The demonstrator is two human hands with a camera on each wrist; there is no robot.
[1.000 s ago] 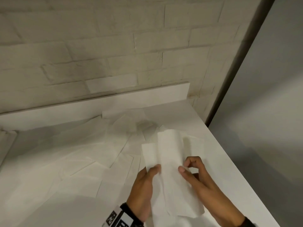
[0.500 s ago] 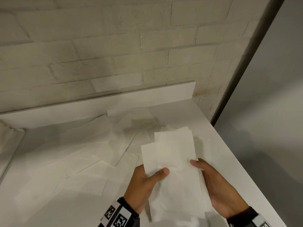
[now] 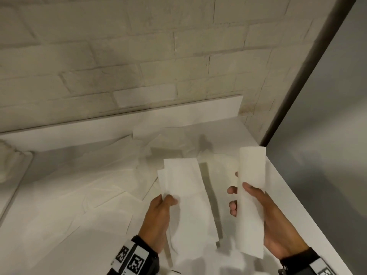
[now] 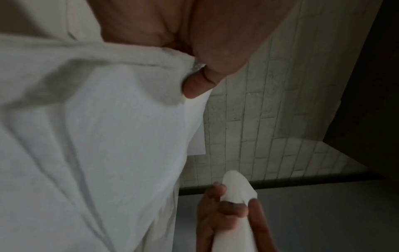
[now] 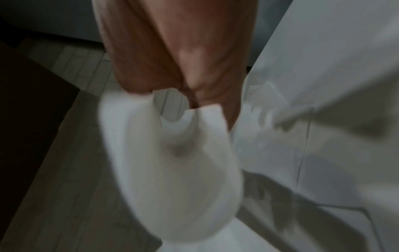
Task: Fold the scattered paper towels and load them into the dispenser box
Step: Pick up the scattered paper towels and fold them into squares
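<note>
My left hand (image 3: 166, 201) pinches a small stack of white paper towels (image 3: 184, 187) by its left edge, thumb on top, above the white table. In the left wrist view the thumb (image 4: 198, 85) presses onto the stack (image 4: 108, 136). My right hand (image 3: 241, 197) grips a single folded paper towel (image 3: 251, 187), curled lengthwise and held upright to the right of the stack, apart from it. That towel shows blurred in the right wrist view (image 5: 172, 153) and small in the left wrist view (image 4: 237, 189). No dispenser box is in view.
Several loose paper towels (image 3: 79, 185) lie scattered over the white table (image 3: 297, 211). A low white ledge (image 3: 178, 116) runs along the brick wall behind. The table's right edge drops to a grey floor (image 3: 327, 135).
Both hands held the towels together before. Now my right hand has pulled one towel off to the right, and my left hand keeps the rest. The view has tilted slightly.
</note>
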